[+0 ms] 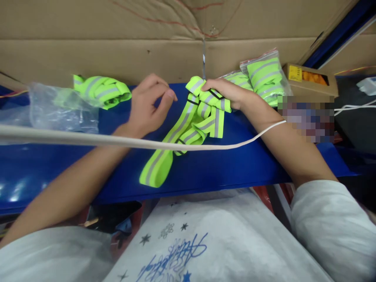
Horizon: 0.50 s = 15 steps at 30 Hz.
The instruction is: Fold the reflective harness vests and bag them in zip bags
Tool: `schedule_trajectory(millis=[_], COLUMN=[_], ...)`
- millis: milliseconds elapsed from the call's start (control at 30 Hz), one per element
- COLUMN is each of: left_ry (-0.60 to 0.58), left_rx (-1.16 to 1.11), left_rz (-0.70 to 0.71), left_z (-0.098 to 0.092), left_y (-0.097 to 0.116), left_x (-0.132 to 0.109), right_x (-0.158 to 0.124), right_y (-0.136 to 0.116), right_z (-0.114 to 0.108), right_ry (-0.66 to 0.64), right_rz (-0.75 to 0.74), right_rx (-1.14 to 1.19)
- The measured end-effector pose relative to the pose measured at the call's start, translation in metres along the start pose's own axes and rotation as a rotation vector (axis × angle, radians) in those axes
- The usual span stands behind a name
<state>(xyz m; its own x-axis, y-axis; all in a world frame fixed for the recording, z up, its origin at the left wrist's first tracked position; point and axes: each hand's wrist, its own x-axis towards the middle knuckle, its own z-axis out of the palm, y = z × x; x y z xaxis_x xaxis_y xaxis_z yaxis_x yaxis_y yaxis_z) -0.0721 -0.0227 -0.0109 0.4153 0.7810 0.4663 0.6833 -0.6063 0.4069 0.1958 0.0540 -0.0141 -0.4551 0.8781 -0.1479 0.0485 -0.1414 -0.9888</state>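
Observation:
A neon-yellow reflective strap harness with grey stripes lies across the blue table. My right hand rests on its folded upper end, fingers closed over the straps. My left hand hovers just left of the straps, thumb and forefinger pinched together, with nothing visible in them. One long strap end trails toward the table's front edge.
Another folded neon harness lies at the back left beside clear plastic bags. Bagged harnesses and a small cardboard box stand at the back right. A white cord crosses in front. Cardboard wall behind.

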Motion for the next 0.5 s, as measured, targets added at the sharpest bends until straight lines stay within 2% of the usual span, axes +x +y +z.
schedule_trajectory(millis=[33,100,200,300,400,500], left_ry=[0.068,0.067,-0.108,-0.372,-0.531,-0.558], left_rx=[-0.045,-0.092,-0.108,-0.076,-0.067,-0.084], left_rz=[0.065,0.171,0.4,0.592,0.575,0.519], left_z=[0.011,0.032,0.051,0.06,0.063,0.064], left_y=[-0.004,-0.003,0.016,0.04,0.052,0.057], left_x=[-0.001,-0.008,-0.018,-0.022,-0.022,-0.025], right_x=[0.0,-0.001,-0.003,-0.004,0.0,0.006], right_y=[0.0,0.001,-0.002,-0.007,-0.011,-0.009], right_z=[-0.001,-0.003,-0.003,0.001,0.007,0.009], right_ry=[0.005,0.027,0.026,-0.035,-0.114,-0.178], right_rz=[-0.009,-0.037,-0.093,-0.111,-0.189,-0.306], right_rx=[-0.026,-0.111,-0.323,-0.55,-0.781,-0.936])
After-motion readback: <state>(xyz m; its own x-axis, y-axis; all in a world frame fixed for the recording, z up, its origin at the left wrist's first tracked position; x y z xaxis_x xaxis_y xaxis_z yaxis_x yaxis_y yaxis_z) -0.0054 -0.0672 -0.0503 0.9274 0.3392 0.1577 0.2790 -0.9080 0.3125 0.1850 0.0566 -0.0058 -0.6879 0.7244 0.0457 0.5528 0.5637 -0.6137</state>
